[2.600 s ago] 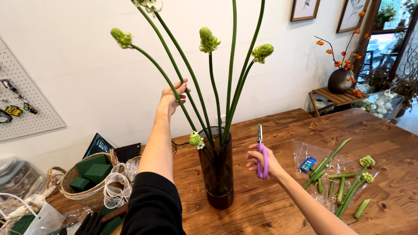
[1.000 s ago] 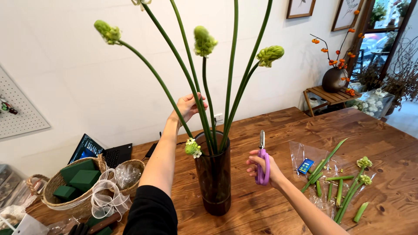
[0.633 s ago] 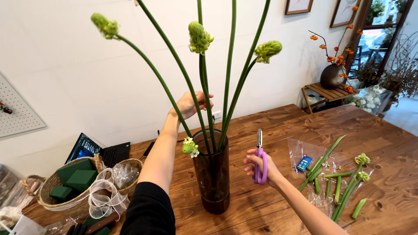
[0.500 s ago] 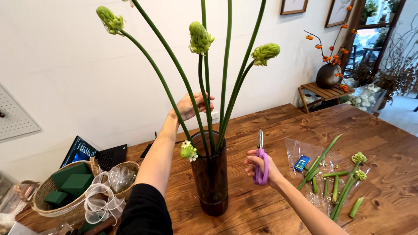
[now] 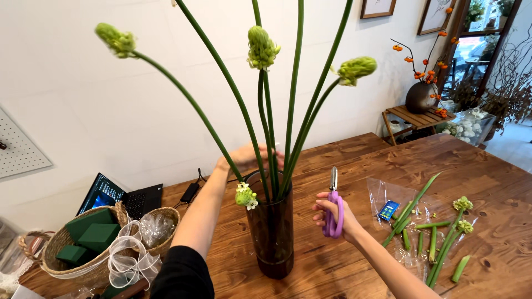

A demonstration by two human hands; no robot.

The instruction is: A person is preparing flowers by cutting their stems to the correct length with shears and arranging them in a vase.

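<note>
A tall dark glass vase (image 5: 271, 232) stands on the wooden table (image 5: 354, 266) and holds several long green stems (image 5: 293, 111) with green bud heads. One short stem with a small white-green flower (image 5: 244, 195) hangs at the vase's rim. My left hand (image 5: 246, 158) reaches behind the stems just above the rim and touches them. To the right of the vase, my right hand (image 5: 331, 216) grips purple-handled scissors (image 5: 333, 207), blades pointing up and closed.
Cut green stems and flower heads (image 5: 438, 232) lie on clear wrapping at the right. At the left stand a basket of green foam blocks (image 5: 83, 238), white ribbon (image 5: 127, 260) and a laptop (image 5: 119, 196). A vase with orange berries (image 5: 418, 94) sits on a bench behind.
My left hand has come down along the stems, from high among them to just above the vase's rim. The right hand with the scissors has stayed beside the vase.
</note>
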